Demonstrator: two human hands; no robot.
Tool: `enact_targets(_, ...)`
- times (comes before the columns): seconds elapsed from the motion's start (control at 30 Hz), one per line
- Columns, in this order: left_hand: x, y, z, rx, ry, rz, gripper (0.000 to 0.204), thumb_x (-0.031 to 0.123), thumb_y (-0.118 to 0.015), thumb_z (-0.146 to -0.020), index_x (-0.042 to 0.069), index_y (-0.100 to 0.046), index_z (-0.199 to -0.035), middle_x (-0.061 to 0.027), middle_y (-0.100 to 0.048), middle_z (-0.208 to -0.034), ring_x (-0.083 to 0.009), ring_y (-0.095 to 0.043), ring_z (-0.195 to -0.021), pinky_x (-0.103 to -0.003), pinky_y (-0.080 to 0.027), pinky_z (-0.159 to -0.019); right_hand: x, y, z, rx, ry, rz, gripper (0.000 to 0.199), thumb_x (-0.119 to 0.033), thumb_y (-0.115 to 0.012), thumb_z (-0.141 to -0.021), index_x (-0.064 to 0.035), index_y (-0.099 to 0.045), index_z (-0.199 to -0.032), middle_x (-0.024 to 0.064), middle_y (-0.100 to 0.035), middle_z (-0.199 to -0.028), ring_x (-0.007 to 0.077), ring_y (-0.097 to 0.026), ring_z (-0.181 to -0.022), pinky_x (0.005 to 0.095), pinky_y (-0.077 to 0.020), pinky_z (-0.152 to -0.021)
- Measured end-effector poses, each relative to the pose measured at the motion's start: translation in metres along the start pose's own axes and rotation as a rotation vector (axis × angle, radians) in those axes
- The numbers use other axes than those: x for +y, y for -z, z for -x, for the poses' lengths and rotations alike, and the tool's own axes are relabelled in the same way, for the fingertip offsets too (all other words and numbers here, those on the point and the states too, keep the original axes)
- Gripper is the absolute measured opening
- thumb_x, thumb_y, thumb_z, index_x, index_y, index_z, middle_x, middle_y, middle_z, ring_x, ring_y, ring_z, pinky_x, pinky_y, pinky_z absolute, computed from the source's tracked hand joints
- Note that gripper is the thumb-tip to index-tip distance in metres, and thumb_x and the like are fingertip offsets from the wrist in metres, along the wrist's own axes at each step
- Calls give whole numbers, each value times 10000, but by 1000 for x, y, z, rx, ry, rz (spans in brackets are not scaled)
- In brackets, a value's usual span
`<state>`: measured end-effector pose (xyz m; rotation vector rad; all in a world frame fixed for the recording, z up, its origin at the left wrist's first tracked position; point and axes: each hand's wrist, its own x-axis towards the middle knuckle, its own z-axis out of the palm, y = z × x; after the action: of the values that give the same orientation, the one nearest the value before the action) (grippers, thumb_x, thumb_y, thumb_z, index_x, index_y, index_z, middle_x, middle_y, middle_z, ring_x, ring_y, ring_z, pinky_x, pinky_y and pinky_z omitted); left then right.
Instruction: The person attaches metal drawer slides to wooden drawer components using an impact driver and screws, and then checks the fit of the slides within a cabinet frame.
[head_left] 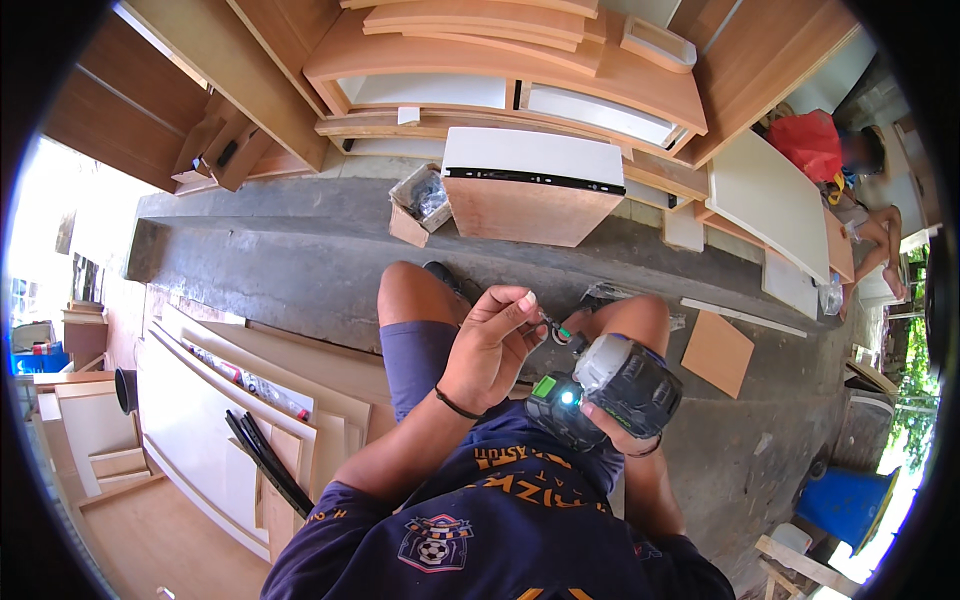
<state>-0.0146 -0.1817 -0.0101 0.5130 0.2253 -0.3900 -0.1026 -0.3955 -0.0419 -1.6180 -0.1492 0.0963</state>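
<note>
My right hand [618, 428] grips a black and grey cordless drill [630, 385], its small light glowing. The drill's narrow front end points up and left, toward my left hand [492, 348]. That hand is raised over my lap, thumb and fingertips pinched together; what they hold, if anything, is too small to make out. In front of my knees stands a drawer-like box [535, 212] with a white panel, a wood-coloured side and a black slide rail [535, 181] along its edge. Beside it sits an open cardboard box [420, 200] with clear plastic bags inside.
A wooden cabinet [660, 85] with stacked curved boards stands ahead. White panels [215, 420] and black rails [268, 462] lie at my left. On the right are a square board [717, 352], a blue bin [848, 505] and, farther off, another person [880, 240] beside a red cloth.
</note>
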Motion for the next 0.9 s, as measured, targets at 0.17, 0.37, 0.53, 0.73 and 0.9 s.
enact_targets(0.17, 2, -13, 2, 87, 49, -16, 124, 142, -553, -947, 86, -580, -1054, -39, -627, -972, -141, -586, -894, -303, -467, -833, -11, -1, -4, 0, 102, 194, 623, 25, -678, -725, -36, -459, -1304, 101, -584, -1166, 205, -586, -1042, 351, -457, -919)
enact_targets(0.37, -3, -16, 7, -16, 101, -6, 151, 211, -549, -950, 103, -595, -1045, -38, -630, -1019, -186, -591, -987, -325, -468, -868, -14, -1, 1, 35, 111, 198, 612, 38, -685, -721, -24, -469, -1290, 99, -602, -1136, 206, -586, -1037, 344, -462, -906)
enact_targets(0.53, -4, -22, 11, -17, 163, 35, 163, 238, -551, -950, 104, -608, -1024, -42, -633, -1034, -194, -598, -982, -332, -481, -864, -14, 2, -1, 26, 94, 172, 560, 39, -670, -735, -4, -483, -1261, 96, -623, -1082, 199, -602, -999, 334, -478, -870)
enact_targets(0.73, -6, -22, 11, -35, 173, 103, 200, 255, -514, -973, 71, -570, -1026, -69, -632, -1050, -186, -611, -942, -331, -486, -869, -16, -4, -2, 69, 73, 86, 530, 31, -670, -735, 0, -495, -1235, 99, -629, -1063, 195, -606, -978, 332, -480, -858)
enact_targets(0.9, -10, -20, 9, -23, 177, 110, 199, 257, -511, -974, 73, -572, -1019, -60, -634, -1028, -181, -610, -931, -326, -487, -857, -13, -4, 0, 65, 62, 60, 512, 14, -682, -731, -1, -511, -1213, 99, -631, -1052, 197, -600, -983, 331, -476, -859)
